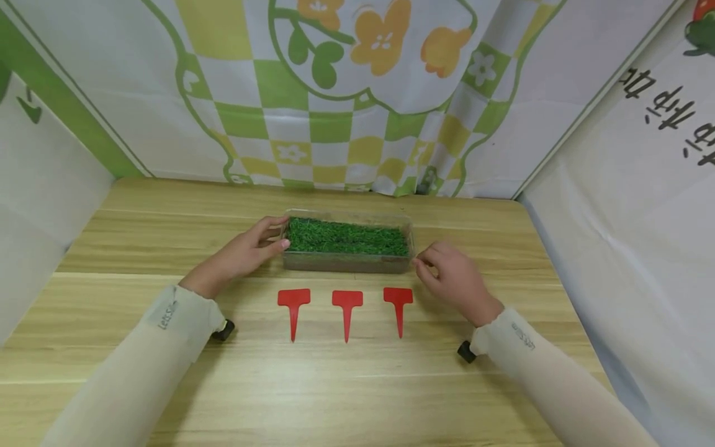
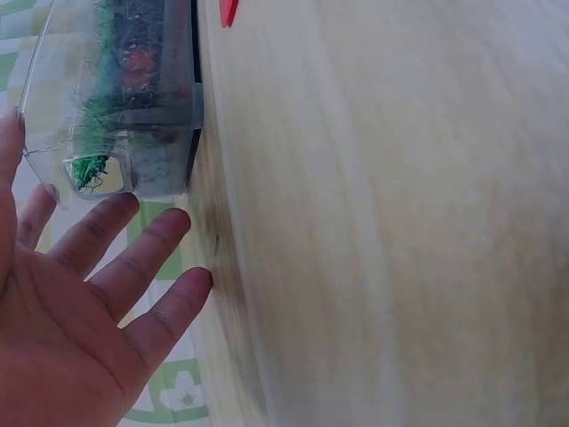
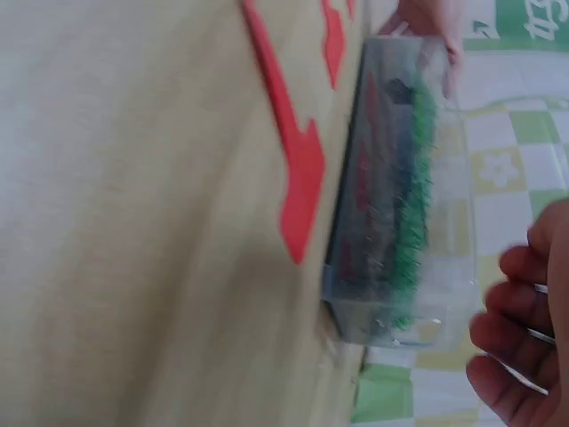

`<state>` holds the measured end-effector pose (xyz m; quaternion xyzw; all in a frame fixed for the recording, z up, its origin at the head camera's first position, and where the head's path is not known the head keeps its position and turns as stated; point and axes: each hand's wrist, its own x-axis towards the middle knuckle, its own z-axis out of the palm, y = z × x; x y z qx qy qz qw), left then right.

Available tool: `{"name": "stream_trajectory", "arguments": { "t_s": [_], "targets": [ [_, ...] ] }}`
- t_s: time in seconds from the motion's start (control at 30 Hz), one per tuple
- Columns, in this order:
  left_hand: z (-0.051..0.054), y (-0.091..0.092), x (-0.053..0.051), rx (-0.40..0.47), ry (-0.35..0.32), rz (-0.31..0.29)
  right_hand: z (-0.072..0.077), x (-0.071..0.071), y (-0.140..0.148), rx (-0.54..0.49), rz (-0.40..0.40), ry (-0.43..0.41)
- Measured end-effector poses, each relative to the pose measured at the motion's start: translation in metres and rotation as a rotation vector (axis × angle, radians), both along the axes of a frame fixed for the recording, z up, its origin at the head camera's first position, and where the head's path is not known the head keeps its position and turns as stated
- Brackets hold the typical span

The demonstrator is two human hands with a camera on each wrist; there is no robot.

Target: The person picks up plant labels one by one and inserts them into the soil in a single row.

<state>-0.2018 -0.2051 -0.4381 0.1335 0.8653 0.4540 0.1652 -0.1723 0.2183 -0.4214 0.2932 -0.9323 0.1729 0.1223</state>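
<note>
A clear plastic box (image 1: 346,264) holding a strip of green grass (image 1: 349,237) stands lengthwise across the wooden table. My left hand (image 1: 244,253) is at its left end, fingers spread and mostly straight, with the thumb and fingertips at the end wall. Beside the right end is my right hand (image 1: 454,279), its fingers loosely bent with nothing seen in them; the right wrist view shows a gap between these fingers and the box. Three red T-shaped plant labels lie in a row in front of the box: left label (image 1: 293,299), middle label (image 1: 347,300), right label (image 1: 398,297).
Behind the wooden table (image 1: 346,397) hangs a checked cloth (image 1: 335,136) with flower prints. White printed sheets stand along the left and right sides. Each wrist carries a small black device near the cuff.
</note>
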Motion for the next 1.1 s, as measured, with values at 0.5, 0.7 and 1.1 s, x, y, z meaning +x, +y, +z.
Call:
{"name": "stream_trajectory", "arguments": {
  "t_s": [0.5,0.7,1.1],
  "targets": [
    [0.001,-0.002,-0.002,0.002,-0.021,-0.023,-0.018,0.030,-0.017,0.325,0.149,-0.260],
    [0.000,-0.002,-0.001,-0.005,-0.021,-0.022,-0.023,0.033,-0.019,0.381,0.130,-0.336],
    [0.002,-0.001,-0.002,-0.001,-0.028,-0.024,-0.027,0.032,-0.019,0.371,0.129,-0.320]
  ]
}}
